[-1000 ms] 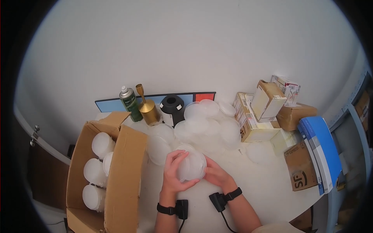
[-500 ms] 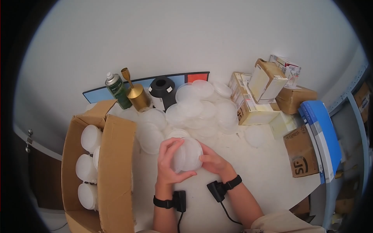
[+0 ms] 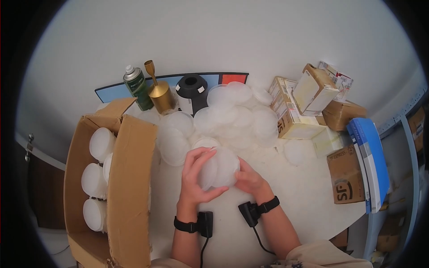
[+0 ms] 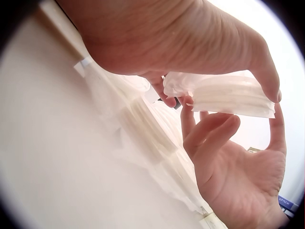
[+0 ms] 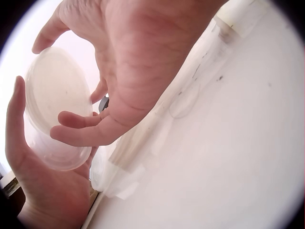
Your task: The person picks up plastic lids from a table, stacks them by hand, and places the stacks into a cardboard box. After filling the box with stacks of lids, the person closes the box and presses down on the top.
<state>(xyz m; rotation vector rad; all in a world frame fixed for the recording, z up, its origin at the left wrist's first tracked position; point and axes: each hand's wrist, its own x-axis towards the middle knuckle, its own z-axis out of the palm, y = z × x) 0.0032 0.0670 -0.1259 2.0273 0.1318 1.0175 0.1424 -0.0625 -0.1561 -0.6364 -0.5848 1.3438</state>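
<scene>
A small stack of translucent round plastic lids (image 3: 225, 167) is held up between both hands, over the near part of the table. My left hand (image 3: 192, 178) grips its left side, with the thumb below and the fingers over the upper edge. On the other side my right hand (image 3: 251, 180) pinches the rim between thumb and fingers. In the left wrist view the layered edges of the lids (image 4: 233, 98) show side-on. The right wrist view shows the broad face of one lid (image 5: 59, 90) with a second disc overlapping below. Behind the hands lies a loose pile of similar lids (image 3: 237, 120).
At left stands an open cardboard box (image 3: 132, 187) containing several white round tubs (image 3: 94, 179). Along the back are a spray can (image 3: 137, 87), a brass candlestick (image 3: 161, 94) and a black round device (image 3: 192, 91). Small cartons (image 3: 297, 120) and blue-white boxes (image 3: 371, 161) line the right side.
The stack stays between both hands, its face turning slightly as the fingers shift on the rim. The head view has tilted, so the background sits higher in the frame.
</scene>
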